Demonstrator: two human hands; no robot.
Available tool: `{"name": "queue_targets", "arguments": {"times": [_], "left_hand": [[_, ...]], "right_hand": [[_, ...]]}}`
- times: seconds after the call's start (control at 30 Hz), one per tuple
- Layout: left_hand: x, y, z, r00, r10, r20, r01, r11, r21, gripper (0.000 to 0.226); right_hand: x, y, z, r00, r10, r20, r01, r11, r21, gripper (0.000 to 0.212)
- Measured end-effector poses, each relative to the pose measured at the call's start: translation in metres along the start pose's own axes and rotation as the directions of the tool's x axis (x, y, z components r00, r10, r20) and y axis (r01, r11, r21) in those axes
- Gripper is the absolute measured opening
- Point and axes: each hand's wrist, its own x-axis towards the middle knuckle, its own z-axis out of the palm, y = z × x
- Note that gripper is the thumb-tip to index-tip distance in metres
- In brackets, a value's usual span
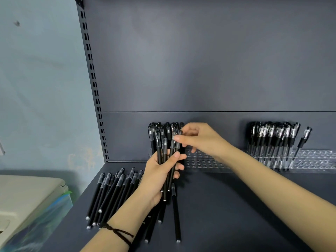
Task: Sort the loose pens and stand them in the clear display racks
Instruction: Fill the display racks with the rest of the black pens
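Centrally, a bundle of black pens [164, 160] was gripped upright in the left hand [158, 177], and one cap in it was pinched by the right hand [201, 139]. The standing pens [163, 128] in the clear rack [203, 161] behind were partly hidden by the bundle. Loose pens [112, 193] were spread on the dark shelf [236, 206], some covered by the left forearm. A second rack [312, 159] was cut off at the right. White barrel print could not be read.

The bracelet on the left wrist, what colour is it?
Black. The bracelet is a thin knotted cord, shown best in the head view.
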Motion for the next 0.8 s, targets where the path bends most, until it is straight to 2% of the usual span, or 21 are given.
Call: {"name": "queue_targets", "arguments": {"times": [0.1, 0.17, 0.23, 0.3, 0.37, 0.5, 0.67, 0.8], "left_hand": [[0.000, -0.003, 0.001, 1.000, 0.000, 0.010, 0.000, 1.000, -0.003, 0.021], [0.000, -0.002, 0.000, 0.999, -0.027, -0.017, 0.027, 0.999, -0.018, 0.024], [0.002, 0.000, -0.002, 0.995, -0.065, -0.072, 0.064, 0.998, -0.012, 0.025], [0.005, -0.002, -0.005, 0.990, -0.087, -0.114, 0.091, 0.995, 0.031, 0.024], [0.006, -0.005, -0.007, 0.988, -0.096, -0.124, 0.104, 0.992, 0.065, 0.026], [0.006, -0.004, -0.005, 0.990, -0.107, -0.094, 0.112, 0.993, 0.046, 0.032], [0.008, -0.003, -0.006, 0.990, -0.110, -0.088, 0.112, 0.994, 0.009, 0.032], [0.008, -0.002, -0.006, 0.988, -0.126, -0.085, 0.128, 0.992, 0.010, 0.028]], "right_hand": [[-0.004, 0.001, -0.006, 1.000, -0.029, 0.012, 0.027, 0.995, 0.100, 0.015], [-0.002, 0.000, -0.012, 0.993, -0.055, -0.105, 0.076, 0.975, 0.207, 0.010], [0.004, 0.001, -0.019, 0.956, -0.040, -0.292, 0.137, 0.937, 0.322, 0.008], [0.011, 0.006, -0.028, 0.883, -0.050, -0.467, 0.207, 0.934, 0.290, 0.015], [0.016, 0.013, -0.034, 0.821, -0.110, -0.560, 0.224, 0.965, 0.138, 0.022], [0.022, 0.028, -0.035, 0.801, -0.199, -0.564, 0.171, 0.980, -0.103, 0.021], [0.027, 0.033, -0.032, 0.806, -0.250, -0.536, 0.173, 0.966, -0.191, 0.022], [0.030, 0.037, -0.026, 0.863, -0.275, -0.423, 0.167, 0.947, -0.276, 0.020]]}}
